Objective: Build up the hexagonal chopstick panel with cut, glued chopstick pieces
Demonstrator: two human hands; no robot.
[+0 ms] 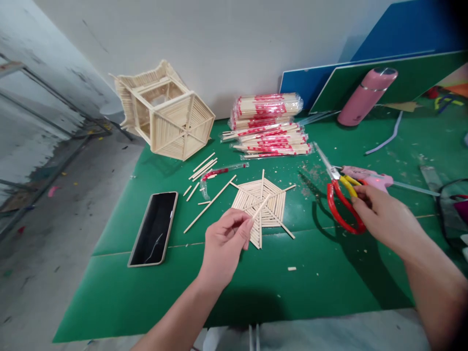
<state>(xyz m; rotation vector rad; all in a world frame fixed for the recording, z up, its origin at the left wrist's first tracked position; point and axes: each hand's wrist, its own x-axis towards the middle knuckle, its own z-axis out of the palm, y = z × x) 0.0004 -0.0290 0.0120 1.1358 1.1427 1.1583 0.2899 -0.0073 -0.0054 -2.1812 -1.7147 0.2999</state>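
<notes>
My left hand [226, 241] is closed in a pinch on a short wooden stick [261, 206], which slants up over a hexagonal web of sticks [276, 204]. That web lies flat, with several spoke ends poking past its edge. On the right, my right hand [380, 209] grips scissors [345, 207] with red and yellow handles by the yellow part. The scissors are raised off the table, their shadow falling below, blades pointing up and left. Just behind them lies a pink glue gun [369, 176] with a clear glue stick in its rear.
A stick-built lantern-like frame [183, 129] stands at the back left. Wrapped chopstick packs [270, 112] and a pink bottle [365, 97] are along the back. A phone [153, 229], loose sticks [210, 204] and a torn wrapper [223, 170] lie left on the green table [127, 297].
</notes>
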